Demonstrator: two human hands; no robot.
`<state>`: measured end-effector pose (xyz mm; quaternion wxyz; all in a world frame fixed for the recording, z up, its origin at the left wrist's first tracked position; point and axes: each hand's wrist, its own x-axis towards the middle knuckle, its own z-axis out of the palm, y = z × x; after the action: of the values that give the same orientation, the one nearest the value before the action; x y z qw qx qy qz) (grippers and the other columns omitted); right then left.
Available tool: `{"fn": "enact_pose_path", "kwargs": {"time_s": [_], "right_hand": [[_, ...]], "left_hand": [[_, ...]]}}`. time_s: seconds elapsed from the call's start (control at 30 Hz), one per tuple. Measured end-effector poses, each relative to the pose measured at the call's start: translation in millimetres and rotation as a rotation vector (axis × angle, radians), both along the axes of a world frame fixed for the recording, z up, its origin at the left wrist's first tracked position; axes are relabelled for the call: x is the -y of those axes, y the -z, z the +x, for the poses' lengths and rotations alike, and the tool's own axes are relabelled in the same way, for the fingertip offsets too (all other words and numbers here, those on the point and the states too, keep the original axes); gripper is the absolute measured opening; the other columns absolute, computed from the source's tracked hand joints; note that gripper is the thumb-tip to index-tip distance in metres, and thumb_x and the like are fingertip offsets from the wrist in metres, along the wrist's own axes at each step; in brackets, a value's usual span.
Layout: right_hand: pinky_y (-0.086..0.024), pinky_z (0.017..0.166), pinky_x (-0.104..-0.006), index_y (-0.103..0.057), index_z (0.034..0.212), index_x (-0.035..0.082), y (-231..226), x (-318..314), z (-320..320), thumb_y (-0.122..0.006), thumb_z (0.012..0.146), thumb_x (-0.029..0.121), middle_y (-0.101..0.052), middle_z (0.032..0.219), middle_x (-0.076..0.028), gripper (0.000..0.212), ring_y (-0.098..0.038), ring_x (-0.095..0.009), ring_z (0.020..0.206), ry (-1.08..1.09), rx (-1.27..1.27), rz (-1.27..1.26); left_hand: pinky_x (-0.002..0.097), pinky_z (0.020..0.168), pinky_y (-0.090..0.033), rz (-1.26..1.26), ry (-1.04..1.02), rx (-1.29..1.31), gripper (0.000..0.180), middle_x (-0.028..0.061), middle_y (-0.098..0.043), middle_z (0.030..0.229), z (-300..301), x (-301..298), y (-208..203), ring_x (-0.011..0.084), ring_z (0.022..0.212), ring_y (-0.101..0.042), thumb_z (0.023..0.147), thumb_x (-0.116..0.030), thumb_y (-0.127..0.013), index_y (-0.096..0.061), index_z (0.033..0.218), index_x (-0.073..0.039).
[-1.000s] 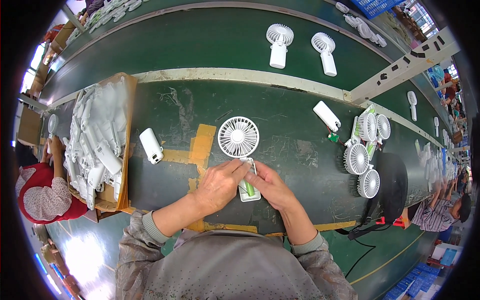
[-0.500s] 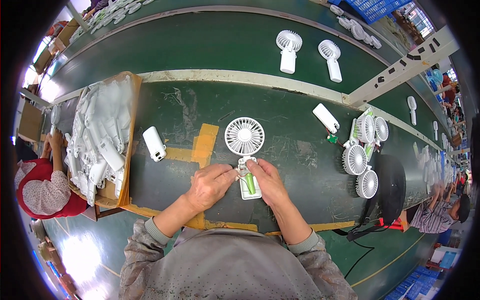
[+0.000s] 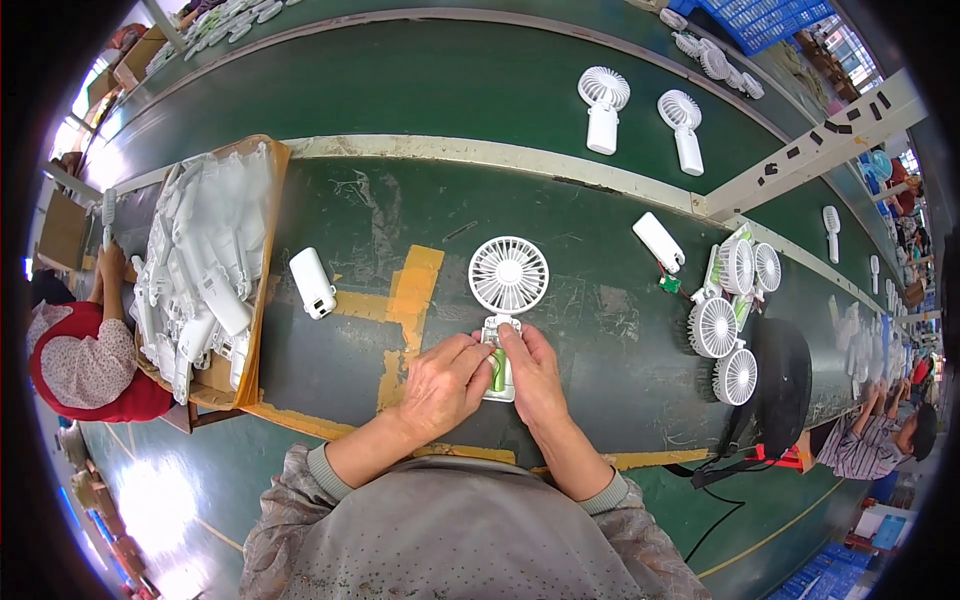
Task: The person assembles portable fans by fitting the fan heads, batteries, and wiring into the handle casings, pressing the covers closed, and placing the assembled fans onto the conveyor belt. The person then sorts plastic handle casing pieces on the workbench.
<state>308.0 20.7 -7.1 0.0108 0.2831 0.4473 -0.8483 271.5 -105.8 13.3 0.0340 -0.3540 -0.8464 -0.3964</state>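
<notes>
A white handheld fan [image 3: 509, 275] lies on the green bench in front of me, its round head pointing away. Its handle is opened up, and a green cylindrical battery [image 3: 497, 372] shows inside. My right hand [image 3: 537, 380] grips the handle from the right, thumb pressed on its upper part near the neck. From the left, my left hand [image 3: 440, 388] is closed, its fingertips bunched on the handle's inside beside the battery; they cover small parts there. A loose white handle cover [image 3: 312, 283] lies to the left.
At left stands a carton [image 3: 268, 200] heaped with white casings. Right, a white casing [image 3: 657, 242] with a green circuit board lies near several fan heads [image 3: 715, 327] and a black bag or cover [image 3: 783, 385]. Two finished-looking fans [image 3: 602, 110] lie beyond the pale rail [image 3: 420, 150]. Co-workers sit at both sides.
The view has shifted slightly, so the bench things appear moved together. My left fingers have moved further over the open handle, and the right thumb still presses near the neck.
</notes>
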Motion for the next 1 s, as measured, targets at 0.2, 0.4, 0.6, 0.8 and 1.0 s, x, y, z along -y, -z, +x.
{"fn": "enact_pose_path", "kwargs": {"time_s": [0.2, 0.4, 0.6, 0.8, 1.0], "right_hand": [[-0.053, 0.077, -0.0305, -0.053, 0.108, -0.004, -2.6, -2.3, -1.2, -0.049, 0.095, 0.018, -0.064, 0.101, -0.017, 0.026, -0.064, -0.02, 0.087, -0.012, 0.003, -0.1], [-0.055, 0.077, -0.0344, -0.053, 0.108, -0.005, -3.0, -5.6, 1.5, -0.05, 0.094, 0.017, -0.064, 0.1, -0.019, 0.027, -0.065, -0.025, 0.088, 0.01, 0.016, -0.069], [-0.054, 0.077, -0.0342, -0.052, 0.108, -0.005, -7.7, -3.1, 1.5, -0.049, 0.094, 0.018, -0.063, 0.101, -0.019, 0.026, -0.065, -0.025, 0.09, -0.004, 0.014, -0.081], [-0.054, 0.078, -0.0334, -0.051, 0.11, -0.005, -6.8, -4.2, -0.6, -0.05, 0.094, 0.018, -0.063, 0.103, -0.019, 0.029, -0.064, -0.024, 0.092, -0.007, 0.01, -0.098], [-0.054, 0.077, -0.033, -0.05, 0.111, -0.004, -3.8, -4.9, -1.6, -0.05, 0.094, 0.018, -0.063, 0.103, -0.018, 0.028, -0.065, -0.023, 0.092, 0.005, 0.006, -0.129]], "left_hand": [[0.0376, 0.067, -0.051, -0.024, 0.1, 0.298, 0.022, 0.0146, -0.062, 0.09, -10.3, 22.9, -20.2, 0.0328, 0.078, -0.062, 0.076, -0.002, -0.06, -0.062, 0.098, -0.001], [0.0412, 0.079, -0.048, -0.292, -0.452, -0.138, 0.033, 0.017, -0.056, 0.106, -51.3, 78.9, -33.1, 0.0342, 0.096, -0.056, 0.076, -0.008, -0.062, -0.056, 0.107, 0.001], [0.0435, 0.094, -0.041, -0.449, -0.585, -0.179, 0.044, 0.0233, -0.045, 0.123, -68.9, 101.1, 4.4, 0.0398, 0.114, -0.044, 0.076, -0.003, -0.06, -0.048, 0.117, 0.007], [0.0436, 0.094, -0.043, -0.376, -0.339, -0.131, 0.044, 0.0235, -0.043, 0.124, -41.1, 75.0, -8.9, 0.0418, 0.115, -0.044, 0.075, 0.001, -0.059, -0.048, 0.117, 0.007], [0.0446, 0.096, -0.042, -0.615, 0.023, -0.223, 0.051, 0.0169, -0.039, 0.134, -55.9, 63.2, -34.9, 0.0349, 0.124, -0.039, 0.071, 0.004, -0.057, -0.049, 0.121, -0.002]]}}
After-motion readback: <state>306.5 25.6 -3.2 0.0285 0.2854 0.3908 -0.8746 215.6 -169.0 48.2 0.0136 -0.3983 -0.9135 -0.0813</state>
